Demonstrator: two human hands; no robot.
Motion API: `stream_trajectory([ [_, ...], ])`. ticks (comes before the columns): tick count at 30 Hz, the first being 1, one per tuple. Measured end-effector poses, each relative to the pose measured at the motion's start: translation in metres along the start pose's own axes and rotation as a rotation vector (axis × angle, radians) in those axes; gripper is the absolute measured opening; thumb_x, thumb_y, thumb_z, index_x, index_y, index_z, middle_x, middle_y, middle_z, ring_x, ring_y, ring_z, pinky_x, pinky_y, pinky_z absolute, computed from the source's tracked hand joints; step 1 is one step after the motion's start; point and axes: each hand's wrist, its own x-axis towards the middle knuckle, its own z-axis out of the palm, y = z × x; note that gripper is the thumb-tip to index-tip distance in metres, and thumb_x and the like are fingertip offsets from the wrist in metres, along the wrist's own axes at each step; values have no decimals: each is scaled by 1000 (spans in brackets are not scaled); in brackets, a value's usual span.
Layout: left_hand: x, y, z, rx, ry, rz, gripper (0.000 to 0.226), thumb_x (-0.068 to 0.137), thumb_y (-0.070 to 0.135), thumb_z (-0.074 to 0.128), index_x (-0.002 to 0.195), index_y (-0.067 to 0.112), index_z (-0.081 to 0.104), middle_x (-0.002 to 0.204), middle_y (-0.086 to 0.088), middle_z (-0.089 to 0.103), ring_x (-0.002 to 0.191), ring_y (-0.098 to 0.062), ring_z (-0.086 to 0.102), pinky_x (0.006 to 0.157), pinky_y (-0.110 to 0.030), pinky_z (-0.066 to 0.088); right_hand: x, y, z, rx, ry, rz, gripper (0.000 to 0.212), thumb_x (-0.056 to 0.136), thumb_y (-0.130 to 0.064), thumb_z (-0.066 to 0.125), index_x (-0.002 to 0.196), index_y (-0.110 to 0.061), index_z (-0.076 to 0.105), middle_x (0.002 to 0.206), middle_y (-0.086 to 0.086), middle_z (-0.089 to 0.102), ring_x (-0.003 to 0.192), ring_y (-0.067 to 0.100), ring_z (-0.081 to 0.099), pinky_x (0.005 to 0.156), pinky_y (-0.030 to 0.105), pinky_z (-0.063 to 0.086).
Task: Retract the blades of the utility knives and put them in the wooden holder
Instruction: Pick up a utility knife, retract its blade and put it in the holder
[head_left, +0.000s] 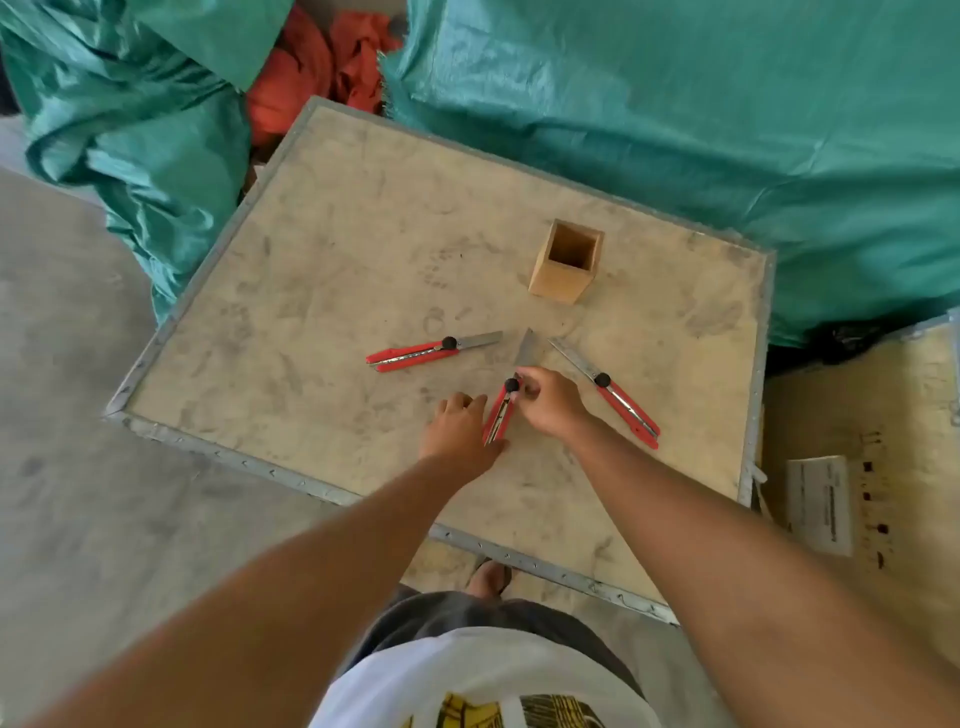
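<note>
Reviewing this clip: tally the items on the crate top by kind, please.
Red utility knives, blades out: 3, the left knife, the middle knife under the left hand and right hand, and the right knife
Wooden holder: 1
Total: 4

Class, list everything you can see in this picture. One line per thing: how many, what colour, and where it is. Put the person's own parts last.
Utility knives: 3, red with black knobs, blades out, on the board; left knife, middle knife, right knife.
Wooden holder: 1, light brown, empty, upright behind the knives.
Board: 1, beige with grey metal edging, centre.
Tarp: teal, behind and to the left of the board.
Cloth: orange-red, between the tarp folds.
Paper label: 1, white, on the wooden surface at right.
Floor: grey, left.
Left hand: 1, touching the middle knife's handle.
Right hand: 1, fingers at the middle knife's knob.
Foot: 1, below the board's near edge.
</note>
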Motion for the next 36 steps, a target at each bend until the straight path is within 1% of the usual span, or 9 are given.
stream_trajectory([
  [6,-16,0,25,-13,51,-30,54,81,29,71,131,24,53,129,-3,49,119,-28,48,84,-43,54,-1,9,15,95,37,50,38,92,-14,69,130,-16,65,115,4,70,109,20,65,95,25,49],
  [9,-25,3,29,-61,106,-33,51,84,24,64,133,26,53,130,-4,52,119,-30,48,88,-46,52,-3,15,20,316,89,163,32,89,-14,74,120,-17,68,97,-6,67,103,21,69,92,40,60],
  [13,-34,7,33,-231,129,-8,52,86,17,62,137,23,53,123,-8,59,107,-31,59,88,-41,54,-14,20,16,511,126,224,17,92,-13,72,108,-18,68,106,7,69,99,26,73,77,41,66],
  [16,-44,16,31,-340,98,7,57,84,16,70,138,18,54,120,-9,61,99,-25,65,83,-24,46,-23,23,1,544,129,161,12,93,-13,71,105,-13,69,104,8,71,89,23,76,73,37,66],
  [23,-67,47,9,-617,48,57,62,86,13,73,142,28,50,110,12,67,83,-5,64,70,-13,52,-47,20,-59,517,106,-57,13,93,-11,71,105,-15,71,104,11,73,87,23,76,74,42,66],
  [26,-69,59,-10,-718,72,116,59,86,6,72,139,23,54,104,12,69,76,-10,65,81,-24,60,-56,6,-87,552,101,-120,14,93,-12,72,107,-11,71,104,10,74,95,28,76,78,44,66],
  [30,-62,68,-45,-755,142,184,55,84,4,73,133,24,60,103,5,72,82,-19,67,88,-16,53,-64,-21,-121,593,89,-206,22,95,-11,69,116,-9,73,108,12,76,93,25,78,75,40,66],
  [32,-58,70,-65,-790,155,212,52,83,3,74,130,22,63,100,3,74,79,-16,64,92,-21,52,-68,-34,-137,563,46,-226,23,97,-11,66,118,-13,74,110,10,76,93,19,78,72,35,66],
  [36,-54,76,-109,-832,172,259,49,81,2,76,127,19,65,97,0,77,81,-10,64,89,-13,51,-77,-58,-159,463,-19,-277,27,97,-12,65,122,-17,73,106,4,76,92,16,75,72,30,65],
])
